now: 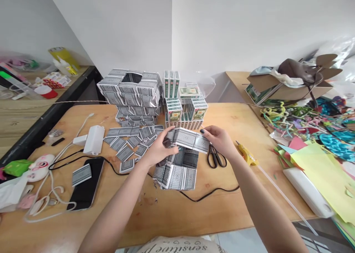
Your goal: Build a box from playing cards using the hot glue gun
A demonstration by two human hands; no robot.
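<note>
My two bare arms reach forward from the near edge of the worktop [222, 216], forearms angled inward over a hollow, box-like card structure [177, 177] of grey-backed playing cards, which sits near the middle of the surface. My left hand [158, 149] is curved in a wide C around its upper left part, thumb on the near side and fingers reaching to the far side, gripping it. My right hand [221, 139], wrist bent inward, pinches the right end of a card strip [187, 138] between thumb and forefinger, the other fingers curled behind. The strip slants across the top of the structure, above a dark opening; whether it is fastened there I cannot tell. Scissors [213, 161] lie just below my right hand, a yellow glue gun [246, 155] farther right. Beyond my left hand, loose cards [124, 153] are spread before a larger card stack [133, 92], beside piled card boxes [184, 110].
</note>
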